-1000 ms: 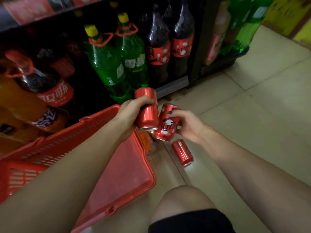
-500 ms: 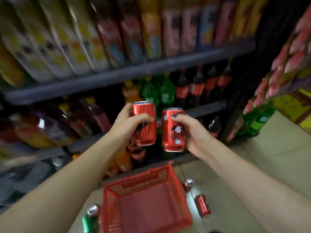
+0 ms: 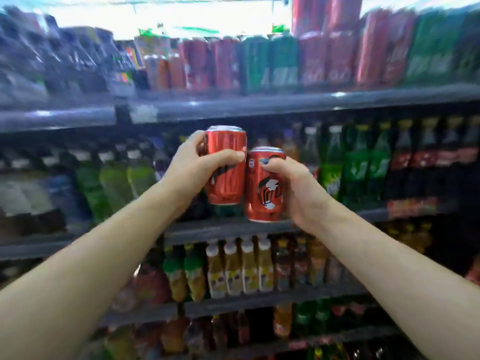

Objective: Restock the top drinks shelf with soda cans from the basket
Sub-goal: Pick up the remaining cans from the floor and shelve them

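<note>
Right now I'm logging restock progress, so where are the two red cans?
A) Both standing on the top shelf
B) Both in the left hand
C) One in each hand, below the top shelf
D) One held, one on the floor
C: the left hand grips one red can and the right hand grips the other, both below the top shelf.

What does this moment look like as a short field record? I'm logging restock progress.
left hand: left hand grips an upright red soda can, thumb across its front
right hand: right hand grips a second red soda can, upright and slightly lower
cans: side by side, appear to touch
top shelf: top shelf above both cans, already carrying red and green cans
behind hands: bottled drinks on the shelf below
progress: neither can shelved yet
basket: not in view
</note>
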Demonstrator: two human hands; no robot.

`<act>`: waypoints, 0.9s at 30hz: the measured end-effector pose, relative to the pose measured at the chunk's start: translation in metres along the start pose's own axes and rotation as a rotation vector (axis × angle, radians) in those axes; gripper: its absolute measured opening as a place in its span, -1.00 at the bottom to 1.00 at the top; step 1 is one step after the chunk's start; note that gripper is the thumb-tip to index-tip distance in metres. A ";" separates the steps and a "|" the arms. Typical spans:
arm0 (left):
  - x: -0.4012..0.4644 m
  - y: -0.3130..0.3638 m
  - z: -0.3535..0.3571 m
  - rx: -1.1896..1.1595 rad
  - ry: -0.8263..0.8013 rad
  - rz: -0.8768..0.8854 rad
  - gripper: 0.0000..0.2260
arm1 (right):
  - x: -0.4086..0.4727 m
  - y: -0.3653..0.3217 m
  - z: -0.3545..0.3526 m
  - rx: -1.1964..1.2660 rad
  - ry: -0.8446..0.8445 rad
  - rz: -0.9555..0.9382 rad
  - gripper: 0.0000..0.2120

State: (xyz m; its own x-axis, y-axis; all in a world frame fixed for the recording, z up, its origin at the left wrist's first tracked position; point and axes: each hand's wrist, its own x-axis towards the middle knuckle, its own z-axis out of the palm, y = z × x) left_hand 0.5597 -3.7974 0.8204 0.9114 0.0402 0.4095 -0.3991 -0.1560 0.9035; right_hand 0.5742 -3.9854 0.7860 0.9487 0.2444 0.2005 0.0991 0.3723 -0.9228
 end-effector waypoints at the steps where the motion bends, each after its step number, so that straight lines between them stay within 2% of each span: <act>1: 0.010 0.020 -0.013 0.000 0.014 0.025 -0.44 | 0.009 -0.017 0.018 -0.015 -0.006 -0.040 -0.49; 3: 0.028 0.053 -0.037 -0.005 0.034 0.059 -0.49 | 0.025 -0.047 0.048 -0.043 -0.022 -0.110 -0.42; 6: 0.049 0.087 -0.064 -0.004 0.047 0.104 -0.45 | 0.044 -0.083 0.078 -0.066 -0.043 -0.179 -0.40; 10: 0.070 0.113 -0.081 0.049 0.065 0.152 -0.59 | 0.071 -0.123 0.098 -0.173 -0.002 -0.279 -0.42; 13: 0.086 0.122 -0.083 0.065 0.100 0.163 -0.57 | 0.091 -0.146 0.101 -0.202 0.017 -0.332 -0.54; 19: 0.135 0.153 -0.093 0.066 0.221 0.212 -0.43 | 0.135 -0.197 0.101 -0.266 -0.030 -0.422 -0.60; 24: 0.189 0.177 -0.099 0.025 0.250 0.256 -0.64 | 0.173 -0.231 0.117 -0.304 0.066 -0.496 -0.59; 27: 0.218 0.184 -0.102 0.037 0.231 0.274 -0.75 | 0.192 -0.244 0.125 -0.337 0.134 -0.527 -0.68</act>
State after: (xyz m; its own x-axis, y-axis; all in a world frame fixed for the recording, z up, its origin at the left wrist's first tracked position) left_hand 0.6747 -3.7163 1.0891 0.7225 0.2133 0.6577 -0.6179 -0.2276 0.7526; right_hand 0.6947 -3.9176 1.0912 0.7739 -0.0168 0.6331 0.6311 0.1043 -0.7686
